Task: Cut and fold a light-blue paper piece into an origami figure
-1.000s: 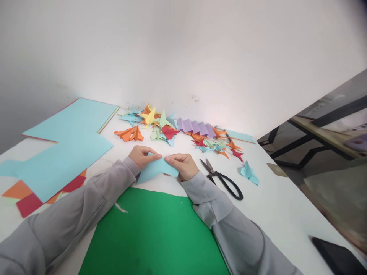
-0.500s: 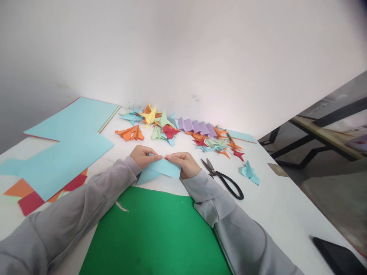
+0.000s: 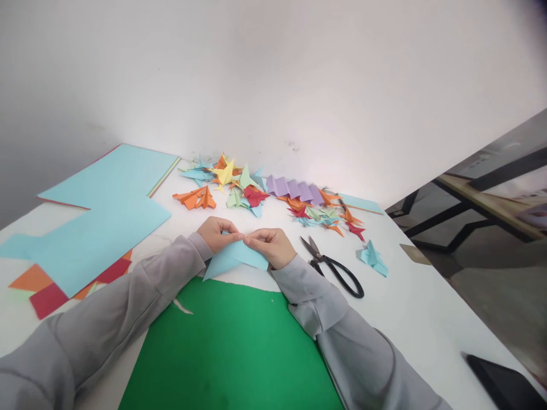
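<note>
A small light blue paper (image 3: 234,257) lies partly folded on the white table (image 3: 410,307), just beyond a green sheet (image 3: 231,353). My left hand (image 3: 219,233) pinches its upper edge from the left. My right hand (image 3: 270,246) pinches the same edge from the right, fingertips of both hands almost meeting at the paper's top. Both arms wear grey sleeves and rest over the green sheet's corners.
Black scissors (image 3: 335,267) lie right of my right hand. A pile of folded paper figures (image 3: 239,188) and a purple pleated strip (image 3: 293,189) sit by the wall. Large light blue sheets (image 3: 98,216) over orange and red paper lie left. A dark flat object (image 3: 499,378) is bottom right.
My fingertips have drawn closer together on the blue paper's top edge, and the paper's upper flap sits a little differently. Everything else stays put.
</note>
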The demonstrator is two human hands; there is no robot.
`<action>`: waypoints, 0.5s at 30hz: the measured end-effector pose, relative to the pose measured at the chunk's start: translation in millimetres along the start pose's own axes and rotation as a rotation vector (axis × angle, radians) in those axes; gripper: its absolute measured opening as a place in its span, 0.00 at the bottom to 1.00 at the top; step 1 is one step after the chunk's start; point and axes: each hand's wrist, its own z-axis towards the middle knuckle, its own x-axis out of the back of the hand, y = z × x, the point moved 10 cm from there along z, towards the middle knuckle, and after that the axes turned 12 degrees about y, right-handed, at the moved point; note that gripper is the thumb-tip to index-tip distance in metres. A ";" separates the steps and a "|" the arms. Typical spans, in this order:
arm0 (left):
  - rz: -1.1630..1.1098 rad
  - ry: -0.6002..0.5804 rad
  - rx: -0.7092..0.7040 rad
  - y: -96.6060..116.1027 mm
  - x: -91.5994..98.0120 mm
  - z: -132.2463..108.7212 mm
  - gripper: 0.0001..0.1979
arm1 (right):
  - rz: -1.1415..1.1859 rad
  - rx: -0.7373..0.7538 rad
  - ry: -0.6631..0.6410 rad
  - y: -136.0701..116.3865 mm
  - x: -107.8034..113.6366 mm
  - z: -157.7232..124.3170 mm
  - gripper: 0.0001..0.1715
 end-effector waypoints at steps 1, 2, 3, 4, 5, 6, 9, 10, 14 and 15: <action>-0.006 0.002 0.021 -1.5 0.2 0.4 0.12 | 0.007 -0.009 0.003 1.4 0.4 0.6 0.14; -0.011 0.008 0.039 -2.8 0.6 0.9 0.13 | 0.016 -0.018 0.004 2.6 0.7 1.1 0.14; -0.016 0.018 0.052 -3.9 1.4 1.7 0.14 | 0.029 -0.030 0.006 3.7 0.9 1.3 0.14; -0.019 0.033 0.061 -4.8 2.6 2.5 0.15 | 0.044 -0.043 0.007 4.7 0.9 1.3 0.13; -0.024 0.048 0.065 -5.5 3.7 3.4 0.16 | 0.060 -0.058 0.009 5.5 0.9 1.0 0.13; -0.029 0.060 0.068 -6.1 4.5 4.1 0.16 | 0.077 -0.070 0.012 5.8 0.9 0.5 0.13; -0.072 0.111 0.089 -9.7 7.5 5.3 0.18 | 0.121 -0.086 0.031 4.1 1.3 -1.1 0.12; -0.096 0.127 0.100 -11.1 8.4 5.3 0.19 | 0.131 -0.086 0.035 2.9 1.3 -1.5 0.12; -0.169 0.167 0.140 -15.3 10.9 4.7 0.20 | 0.148 -0.091 0.040 0.2 1.8 -2.0 0.12; -0.181 0.160 0.154 -16.1 10.5 4.5 0.20 | 0.152 -0.096 0.044 0.3 2.7 -1.6 0.12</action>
